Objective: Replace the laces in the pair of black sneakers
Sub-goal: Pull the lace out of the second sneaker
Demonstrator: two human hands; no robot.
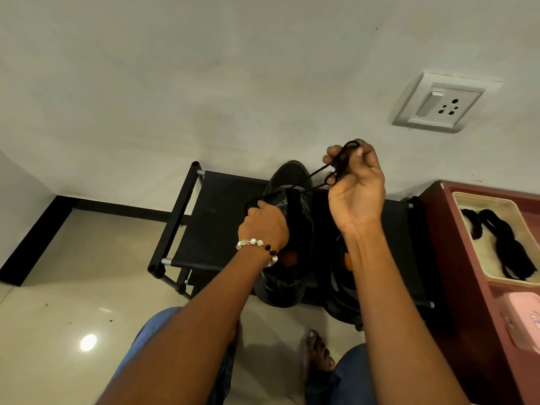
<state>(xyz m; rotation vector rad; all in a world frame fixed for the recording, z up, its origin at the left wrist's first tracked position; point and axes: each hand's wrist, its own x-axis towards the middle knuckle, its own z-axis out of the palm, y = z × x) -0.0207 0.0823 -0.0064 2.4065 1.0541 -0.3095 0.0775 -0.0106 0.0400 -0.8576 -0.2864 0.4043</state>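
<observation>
No readable writing. Left hand (264, 226), beaded bracelet (257, 243), gripped black sneaker (287, 217) w/ curled fingers on fabric rack (216, 217). Right hand (355, 185) pinched bunched black cord lace (340, 165) above shoe's toe.

— What do the sneakers look like, and where are they?

— Two black sneakers sit side by side on the black fabric top of a low shoe rack (222, 217), toes toward the wall. The left sneaker (287, 229) has its tongue standing up and its eyelet flaps spread open; orange shows inside the heel.

— And the other one?

— The right sneaker (342, 290) is mostly hidden behind a forearm; only its heel end and a spot of orange show.

— The lace?

— A black lace (340, 163) rises taut from the left sneaker's upper eyelets to a bunched coil above it. It looks part-threaded, though I can't tell through how many eyelets.
</observation>
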